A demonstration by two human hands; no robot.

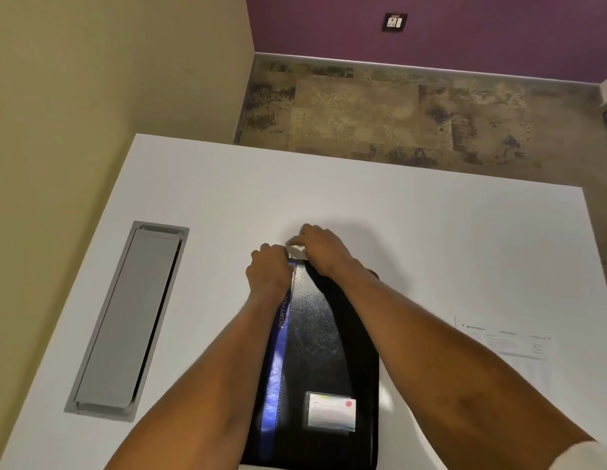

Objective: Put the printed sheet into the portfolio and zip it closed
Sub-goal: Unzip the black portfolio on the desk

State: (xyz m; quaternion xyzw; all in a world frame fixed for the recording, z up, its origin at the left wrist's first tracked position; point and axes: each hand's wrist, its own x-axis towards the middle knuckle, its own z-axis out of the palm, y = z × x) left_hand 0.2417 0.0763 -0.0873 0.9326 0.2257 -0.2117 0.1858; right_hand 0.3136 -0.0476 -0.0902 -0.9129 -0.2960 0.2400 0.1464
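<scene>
A black portfolio (pixel 322 337) with a blue strip along its left side and a label card near the bottom lies flat on the white table (pixel 414 232) in front of me. Both hands meet at its far end. My left hand (pixel 269 273) grips the far left corner. My right hand (pixel 324 249) pinches something small and white at the far edge; I cannot tell whether it is a zip pull or paper. The printed sheet (pixel 509 340) lies flat on the table to the right, apart from the portfolio.
A grey cable hatch (pixel 132 317) is set into the table at the left. The table's far edge borders a mottled floor (pixel 397 110), with a purple wall behind and a cream wall at the left.
</scene>
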